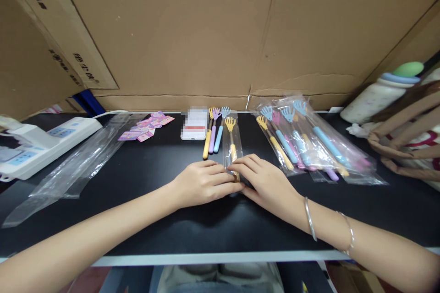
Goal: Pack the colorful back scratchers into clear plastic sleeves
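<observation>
A yellow back scratcher (230, 128) with a hand-shaped head lies inside a clear plastic sleeve (238, 137) in front of me. Both hands meet at the near end of that sleeve. My left hand (208, 183) has its fingers bent around the left side of it, and my right hand (266, 181) pinches it from the right. My fingers partly hide the handle's end. Just beyond my left hand lie three unwrapped back scratchers, one yellow (206, 144), one purple (213, 135) and one blue (219, 137).
Several bagged back scratchers (302, 142) are heaped at right. A phone (194, 123), pink and purple cards (147, 127), clear plastic sleeves (80, 160) and a power strip (51, 142) spread leftward. A white bottle (374, 98) and brown-handled bag (409, 132) stand far right. Cardboard (185, 32) walls the back.
</observation>
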A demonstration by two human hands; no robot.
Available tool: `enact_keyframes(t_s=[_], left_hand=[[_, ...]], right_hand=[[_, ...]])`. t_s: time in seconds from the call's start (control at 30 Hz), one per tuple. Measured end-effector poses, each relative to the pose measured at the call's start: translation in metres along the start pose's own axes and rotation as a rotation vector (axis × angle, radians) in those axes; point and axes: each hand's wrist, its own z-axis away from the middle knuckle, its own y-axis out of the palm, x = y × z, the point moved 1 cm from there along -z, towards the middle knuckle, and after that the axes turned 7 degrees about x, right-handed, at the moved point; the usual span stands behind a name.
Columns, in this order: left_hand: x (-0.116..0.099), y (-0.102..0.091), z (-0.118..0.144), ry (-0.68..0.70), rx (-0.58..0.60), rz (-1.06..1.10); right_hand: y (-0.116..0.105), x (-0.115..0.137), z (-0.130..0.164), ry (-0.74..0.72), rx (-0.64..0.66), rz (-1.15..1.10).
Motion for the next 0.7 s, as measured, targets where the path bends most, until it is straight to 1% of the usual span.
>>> enact_keyframes(t_s=[0.23, 0.37, 0.57, 0.7], left_hand=[[-0.0002, -0.0016, -0.0014, 0.048, -0.013, -0.002], [-0.0004, -0.003, -0.0022, 0.056, -0.01, -0.004], [0.0004, -0.0008, -0.0004, 0.052, 0.02, 0.014], [0.0027, 0.0013, 0.0011, 0.009, 0.041, 0.026]], right_hand=[[-0.0013, 0.0004, 0.0004, -0.041, -0.021, 0.12], [-0.0017, -0.0002, 0.0006, -0.058, -0.036, 0.141], [-0.0043, -0.0035, 0.001, -0.041, -0.016, 0.1], [-0.0073, -0.0058, 0.002, -0.037, -0.003, 0.036]])
